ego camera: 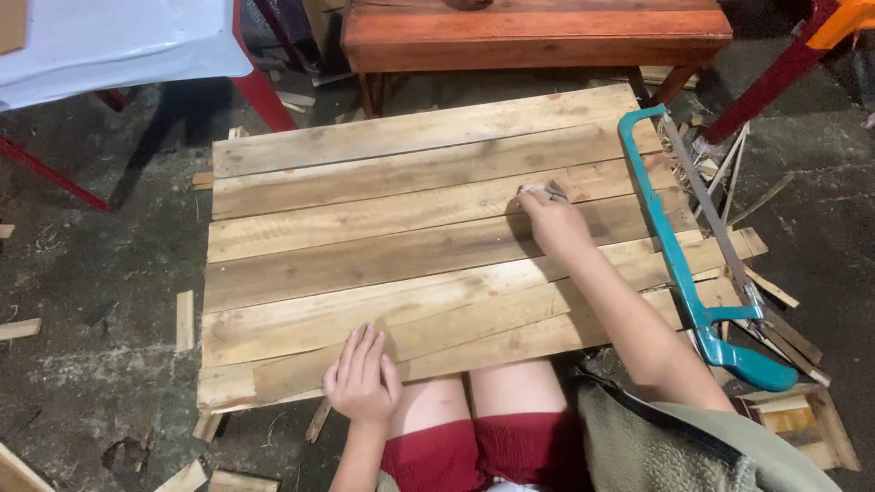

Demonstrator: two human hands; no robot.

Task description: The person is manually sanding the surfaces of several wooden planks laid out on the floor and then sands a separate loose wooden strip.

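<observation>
The panel of rough wooden planks [401, 246] lies flat on the floor, pale and grainy, with long straight boards. On its near edge the left hand [362, 381] rests flat, fingers released. Near its middle the right hand [553, 221] presses a small worn sandpaper piece [540, 191], fingers grasping it. A teal hacksaw [694, 264] lies on its right edge.

packages: none | labels: none | signs: none | screens: none
</observation>
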